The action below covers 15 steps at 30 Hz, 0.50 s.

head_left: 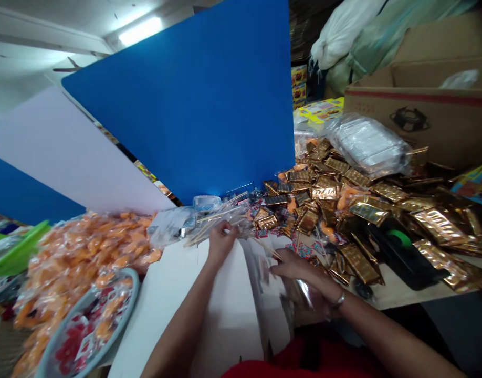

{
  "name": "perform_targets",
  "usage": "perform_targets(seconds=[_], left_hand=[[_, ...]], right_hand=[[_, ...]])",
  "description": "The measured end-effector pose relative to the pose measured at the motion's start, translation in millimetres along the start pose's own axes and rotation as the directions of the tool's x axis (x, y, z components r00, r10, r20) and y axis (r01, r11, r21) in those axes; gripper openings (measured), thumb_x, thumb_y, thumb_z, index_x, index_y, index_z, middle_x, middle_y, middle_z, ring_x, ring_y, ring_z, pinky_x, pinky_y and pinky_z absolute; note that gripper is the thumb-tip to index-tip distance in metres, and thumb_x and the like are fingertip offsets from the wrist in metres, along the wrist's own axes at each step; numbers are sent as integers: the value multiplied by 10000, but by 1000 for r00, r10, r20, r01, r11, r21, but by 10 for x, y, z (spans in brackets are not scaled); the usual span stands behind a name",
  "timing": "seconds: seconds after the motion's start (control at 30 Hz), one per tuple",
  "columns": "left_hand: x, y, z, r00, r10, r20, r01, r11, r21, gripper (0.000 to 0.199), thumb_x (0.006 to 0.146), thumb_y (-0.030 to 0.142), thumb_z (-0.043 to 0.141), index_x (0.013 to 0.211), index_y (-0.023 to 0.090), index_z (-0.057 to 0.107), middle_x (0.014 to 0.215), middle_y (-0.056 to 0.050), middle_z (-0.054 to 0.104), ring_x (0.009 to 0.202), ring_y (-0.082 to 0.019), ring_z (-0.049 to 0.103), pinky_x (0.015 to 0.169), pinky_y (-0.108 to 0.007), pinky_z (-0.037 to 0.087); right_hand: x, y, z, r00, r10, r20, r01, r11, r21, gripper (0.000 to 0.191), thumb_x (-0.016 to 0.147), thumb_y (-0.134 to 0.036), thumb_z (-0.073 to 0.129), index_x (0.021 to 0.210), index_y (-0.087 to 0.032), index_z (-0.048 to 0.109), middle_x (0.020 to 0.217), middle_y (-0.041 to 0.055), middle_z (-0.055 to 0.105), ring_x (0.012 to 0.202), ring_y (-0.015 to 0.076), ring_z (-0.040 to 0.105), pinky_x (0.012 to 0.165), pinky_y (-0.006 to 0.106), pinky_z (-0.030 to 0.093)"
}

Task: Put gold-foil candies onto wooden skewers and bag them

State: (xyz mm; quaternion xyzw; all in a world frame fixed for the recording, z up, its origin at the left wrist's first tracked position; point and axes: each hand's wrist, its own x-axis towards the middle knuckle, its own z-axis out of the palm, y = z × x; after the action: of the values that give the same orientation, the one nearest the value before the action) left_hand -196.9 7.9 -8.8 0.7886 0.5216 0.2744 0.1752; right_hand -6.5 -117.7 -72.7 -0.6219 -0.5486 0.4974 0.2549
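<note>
My left hand [222, 239] has its fingers bent together at the edge of clear plastic wrappers, beside thin wooden sticks [203, 229]; what it pinches is too small to make out. My right hand [289, 264] is closed around the end of a thin wooden stick [265, 247], above clear plastic packaging. White card sheets [227, 299] lie beneath and between my forearms. Just beyond my hands are a small clear tray [207, 202] and a heap of gold foil packets [323, 194] mixed with small printed sachets.
Orange wrapped items [95, 241] are piled at the left, beside a grey basin [133, 299] and a green basket [24, 252]. A blue panel [186, 105] stands ahead. At right are a black tape dispenser [406, 262], a plastic-wrapped bundle [369, 144] and a cardboard box [433, 115].
</note>
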Motion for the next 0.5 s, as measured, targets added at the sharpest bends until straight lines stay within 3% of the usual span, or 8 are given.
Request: perform_targets(seconds=[0.1, 0.17, 0.23, 0.37, 0.5], left_hand=[[5, 139, -268, 995, 11, -96, -23, 992, -123, 254, 776, 361, 518, 613, 193, 420, 526, 70, 355, 475, -90, 315, 479, -207, 261], [-10, 202, -279, 993, 19, -114, -35, 989, -146, 248, 751, 348, 545, 600, 188, 431, 529, 68, 384, 483, -87, 329, 487, -202, 272], [-29, 226, -118, 997, 22, -68, -28, 996, -85, 214, 737, 308, 538, 586, 181, 455, 531, 59, 428, 506, -93, 381, 510, -199, 301], [-57, 200, 463, 999, 6, 44, -8, 999, 47, 175, 711, 236, 542, 554, 166, 511, 513, 41, 489, 525, -109, 458, 518, -205, 310], [-80, 197, 830, 994, 1, 106, -21, 983, 185, 156, 748, 242, 550, 620, 161, 585, 557, 15, 566, 548, -134, 510, 543, -228, 320]], right_hand=[[20, -50, 1, 1000, -2, -27, 2, 1000, -29, 69, 630, -187, 642, 672, -148, 604, 587, -31, 531, 571, 111, 469, 509, 217, 268], [63, -90, 23, 999, -10, -51, 8, 999, -41, 74, 621, -178, 650, 667, -151, 599, 605, -21, 536, 589, 119, 474, 514, 222, 268], [119, -121, 52, 997, -13, -82, 10, 999, -38, 135, 605, -198, 681, 708, -155, 606, 649, -8, 560, 616, 129, 489, 523, 223, 283], [204, -108, 105, 991, -8, -136, 9, 1000, 11, 260, 555, -198, 719, 784, -153, 606, 709, 6, 594, 641, 138, 510, 535, 218, 324], [229, -4, 119, 991, -2, -132, 17, 993, 114, 139, 596, -172, 672, 713, -159, 599, 634, -11, 589, 584, 119, 509, 506, 204, 337]])
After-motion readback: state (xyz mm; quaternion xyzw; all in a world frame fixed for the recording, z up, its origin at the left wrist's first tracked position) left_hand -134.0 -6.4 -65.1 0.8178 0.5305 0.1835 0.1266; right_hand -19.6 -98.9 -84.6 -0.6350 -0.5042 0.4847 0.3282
